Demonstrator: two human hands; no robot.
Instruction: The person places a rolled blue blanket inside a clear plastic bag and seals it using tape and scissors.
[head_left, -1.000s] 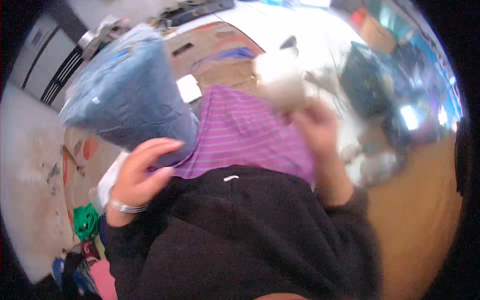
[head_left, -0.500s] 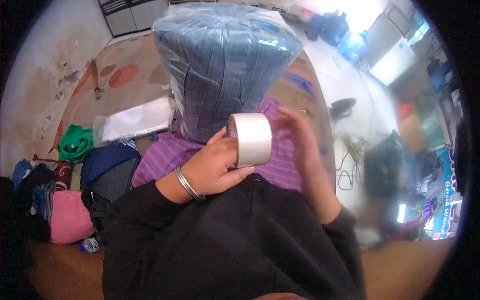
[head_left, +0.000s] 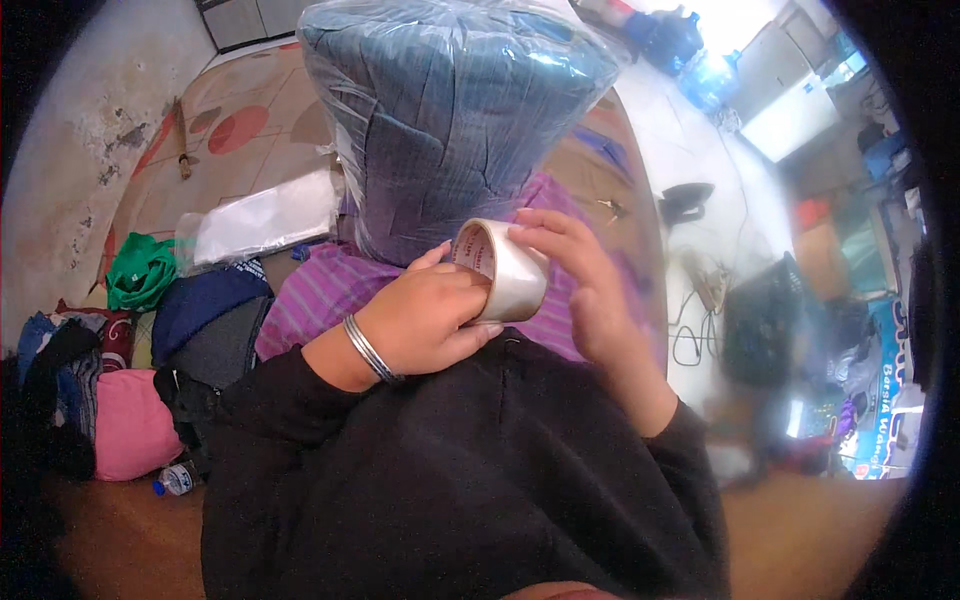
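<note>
My left hand (head_left: 420,325) grips a wide roll of clear tape (head_left: 520,280), fingers inside its core. My right hand (head_left: 590,300) is open, its outstretched fingertips at the roll's upper outer edge. Just beyond both hands, a large bundle (head_left: 450,100) of folded blue-grey fabric stands upright, wrapped in clear plastic. Purple striped cloth (head_left: 315,310) lies beneath and around it, partly hidden by my arms. A flat clear bag with white contents (head_left: 260,220) lies left of the bundle.
Piled garments, green (head_left: 140,270), navy (head_left: 195,315) and pink (head_left: 135,425), line the left, beside a small bottle (head_left: 178,480). A stained wall (head_left: 80,170) rises behind them. At right are a black iron-like object (head_left: 685,200), cables, a dark basket (head_left: 755,325) and large blue water jugs (head_left: 705,80).
The tape roll has passed from my right hand onto my left and tilted. My right fingers have come onto its edge. The view has turned, so the bundle now stands centrally.
</note>
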